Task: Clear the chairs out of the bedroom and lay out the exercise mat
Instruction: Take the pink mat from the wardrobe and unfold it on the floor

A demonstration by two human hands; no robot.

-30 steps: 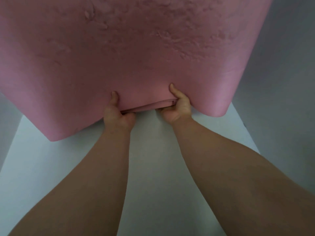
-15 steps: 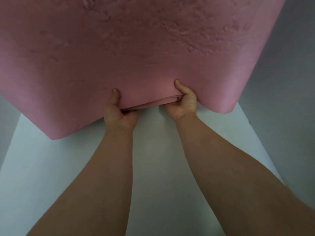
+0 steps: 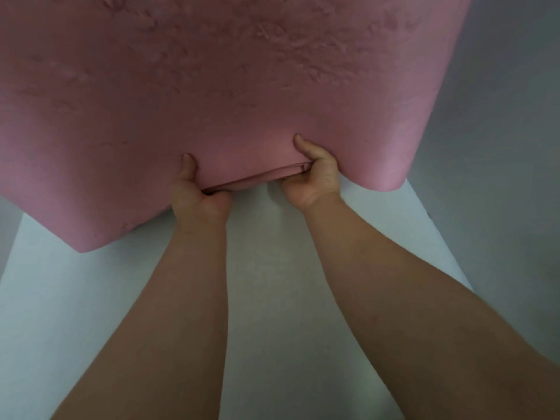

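Grips the near edge of the mat with 2 hands, set close together near the middle of that edge. Left hand: thumb laid flat on top of the pink foam, fingers curled underneath and mostly hidden, pinching the edge. Right hand: thumb likewise on top, fingers wrapped under a fold and clamped on it. Between the 2 hands, a narrow doubled lip of foam, showing as a second layer under the top sheet.

Outward from the grip, drops away to both sides and ends in 2 rounded corners, the left corner lower in the view than the right corner. Cannot tell whether either corner touches what lies beneath.

Spreads unrolled across the whole upper part of the view, in front of the person. Seems to run lengthwise straight away from the person, near edge crosswise and tilted down to the left; far end cut off at the top, so long axis not certain. Top face pitted and dented, most thickly at upper right.

Below the mat and under both bare forearms, a white surface, narrowing toward the mat. Beside it, grey ground at right and a sliver at left.
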